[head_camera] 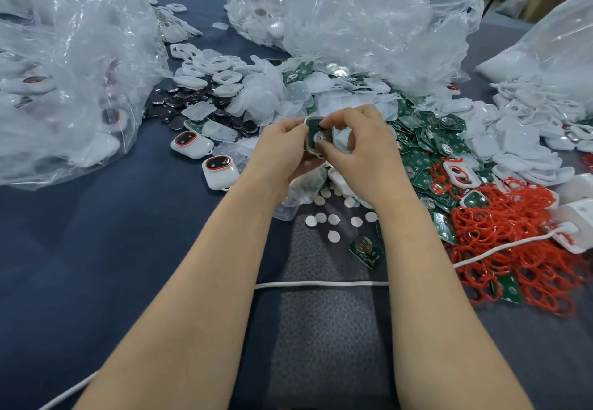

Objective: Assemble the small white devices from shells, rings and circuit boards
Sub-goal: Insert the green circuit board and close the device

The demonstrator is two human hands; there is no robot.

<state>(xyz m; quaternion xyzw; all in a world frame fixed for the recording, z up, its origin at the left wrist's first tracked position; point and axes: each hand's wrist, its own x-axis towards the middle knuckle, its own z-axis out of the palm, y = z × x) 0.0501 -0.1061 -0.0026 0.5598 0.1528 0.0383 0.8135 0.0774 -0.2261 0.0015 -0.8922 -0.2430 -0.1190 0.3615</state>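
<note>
A: Tabletop [96, 265] under dark blue cloth, clear plastic bags [70, 66] at the back, loose parts heaped between.

B: The workpiece?

A: White shell [310, 144] with a green circuit board [316, 128] seated in it, held above the heap, centre. Left hand [282, 149] pinches the shell's left edge; right hand [356, 140] pinches its top and lower edge, fingertips on the board.

B: Handling?

A: Likely light, stiff, slick plastic. Hold by the rim; keep off the board face. Red rings [513, 249] lie well right, look soft and tangly. Two finished devices [205, 156] sit left.
</note>
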